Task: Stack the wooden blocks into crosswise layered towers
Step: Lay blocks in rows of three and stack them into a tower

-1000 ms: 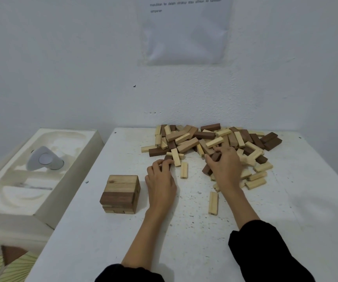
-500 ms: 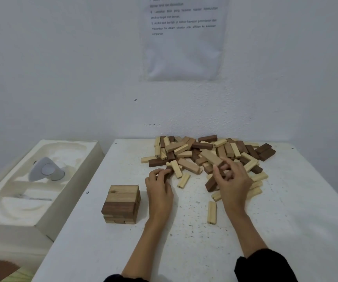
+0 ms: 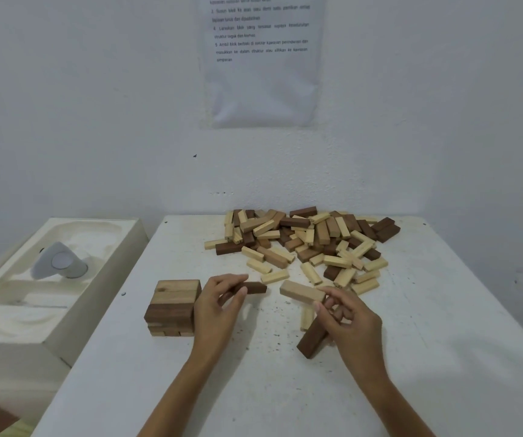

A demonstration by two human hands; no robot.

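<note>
Several blocks [image 3: 255,287] held, tower [image 3: 175,305] near table [image 3: 121,357] edge

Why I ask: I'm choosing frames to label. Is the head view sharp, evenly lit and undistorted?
Head view: soft, even light, no glare, faint shadows on the table beside the left hand and right hand; block pile fairly sharp; the dark block the left hand pinches is slightly soft; wall notice print hazy; wide-angle stretch at the edges.

White desk [image 3: 443,342], surface flecked with dark specks. Far centre: loose pile of wooden blocks [image 3: 304,238], light and dark mixed, spreading toward mid-desk. Near left: short tower [image 3: 173,307], layers crosswise, light top over a dark layer. One light block [image 3: 306,319] lies alone, mid-desk.
</note>
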